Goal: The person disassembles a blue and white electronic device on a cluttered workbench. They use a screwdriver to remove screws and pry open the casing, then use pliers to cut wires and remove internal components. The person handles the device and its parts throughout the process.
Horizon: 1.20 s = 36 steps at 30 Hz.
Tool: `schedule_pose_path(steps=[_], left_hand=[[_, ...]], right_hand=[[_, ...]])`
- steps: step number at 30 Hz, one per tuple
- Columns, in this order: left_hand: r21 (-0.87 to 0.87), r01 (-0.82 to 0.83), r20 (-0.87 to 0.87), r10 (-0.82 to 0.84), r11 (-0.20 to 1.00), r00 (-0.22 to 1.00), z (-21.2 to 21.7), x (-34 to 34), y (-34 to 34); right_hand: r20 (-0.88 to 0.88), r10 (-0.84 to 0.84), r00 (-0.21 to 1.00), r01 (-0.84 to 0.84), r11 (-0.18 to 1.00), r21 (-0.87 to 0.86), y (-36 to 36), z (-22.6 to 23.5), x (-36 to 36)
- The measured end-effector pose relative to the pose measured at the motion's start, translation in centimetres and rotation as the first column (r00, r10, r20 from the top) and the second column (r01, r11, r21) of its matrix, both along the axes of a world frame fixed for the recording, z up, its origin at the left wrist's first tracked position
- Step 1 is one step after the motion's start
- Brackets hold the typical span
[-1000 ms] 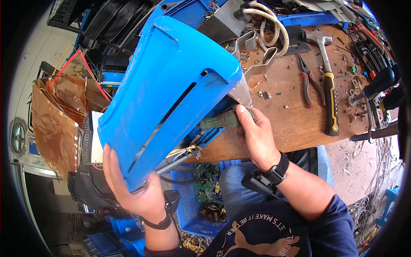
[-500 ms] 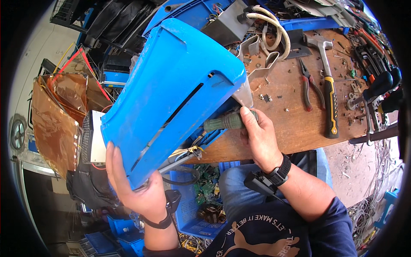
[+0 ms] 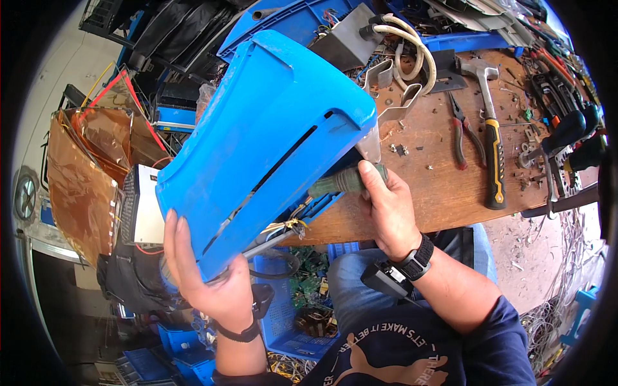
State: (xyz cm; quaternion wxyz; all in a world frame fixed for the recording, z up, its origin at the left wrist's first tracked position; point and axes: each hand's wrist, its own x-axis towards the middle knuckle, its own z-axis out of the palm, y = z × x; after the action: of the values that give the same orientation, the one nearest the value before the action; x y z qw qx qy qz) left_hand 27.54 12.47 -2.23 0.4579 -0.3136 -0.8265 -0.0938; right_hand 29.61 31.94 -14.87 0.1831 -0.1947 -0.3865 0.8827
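Blue slotted hard-plastic casing: probably stiff, slick; best held by its edges. Lower end gripped by left hand; green cylindrical handle gripped by right hand.

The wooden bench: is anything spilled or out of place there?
Yes: small bits lie scattered loose around the pliers and hammer, looking spilled rather than tidied. Wires also poke out untidily beside the blue casing.
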Motion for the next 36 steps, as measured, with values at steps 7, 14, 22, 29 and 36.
schedule_pose_path(steps=[7,14,22,29,36], left_hand=[[0.064,0.054,0.047,-0.057,0.996,0.997,0.2,-1.0,0.0],[0.130,0.119,0.100,-0.132,0.984,0.986,0.6,-2.3,0.0],[0.139,0.130,0.073,-0.141,0.982,0.987,0.4,-2.0,0.0],[0.155,0.148,0.080,-0.162,0.977,0.984,0.5,-2.2,0.1],[0.140,0.149,0.068,-0.160,0.979,0.985,0.4,-2.8,-0.3]], right_hand=[[-0.144,-0.042,0.989,0.041,0.999,-0.014,-1.2,1.9,-0.1],[-0.136,-0.118,0.984,0.122,0.992,0.023,-2.7,4.2,-1.7],[-0.098,-0.217,0.971,0.237,0.923,0.304,-3.9,5.7,-3.8],[-0.092,-0.172,0.981,0.186,0.968,0.170,-3.2,6.8,-5.6],[-0.074,-0.177,0.981,0.183,0.979,0.086,-3.4,6.3,-5.4]])
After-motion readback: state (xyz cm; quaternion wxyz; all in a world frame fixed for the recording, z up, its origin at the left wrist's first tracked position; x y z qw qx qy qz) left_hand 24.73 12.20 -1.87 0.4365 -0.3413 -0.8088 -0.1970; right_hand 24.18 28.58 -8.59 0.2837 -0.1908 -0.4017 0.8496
